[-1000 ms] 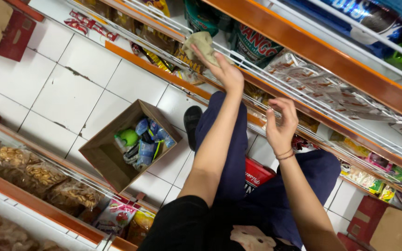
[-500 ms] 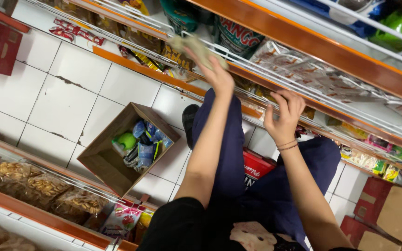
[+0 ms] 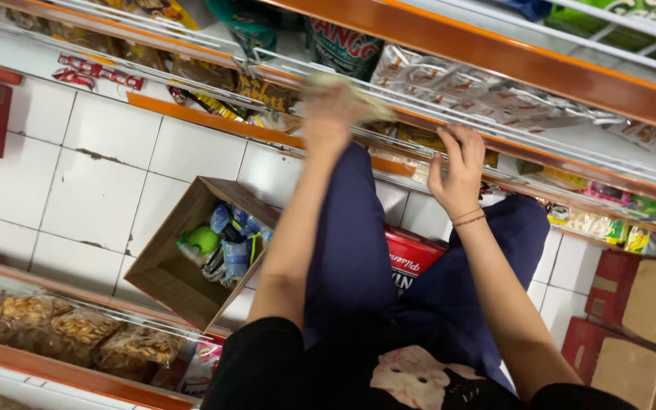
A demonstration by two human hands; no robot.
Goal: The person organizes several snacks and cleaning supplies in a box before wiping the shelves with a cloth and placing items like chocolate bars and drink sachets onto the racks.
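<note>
Pale packet [image 3: 358, 95], blurred, gripped in left hand [image 3: 328, 114] at shelf rail [image 3: 556, 144]; right hand [image 3: 457, 171] hooks fingers over rail.

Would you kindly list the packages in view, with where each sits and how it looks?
Silvery foil packets: upper shelf, flat, in a row.
Dark green bag: top shelf, upright.
Blue and green packets: inside the open brown cardboard box on the floor.
Clear bags of brown snacks: lower-left shelf.
Red carton: on the floor, behind the legs.
Pale packet: blurred, in the left hand.
</note>
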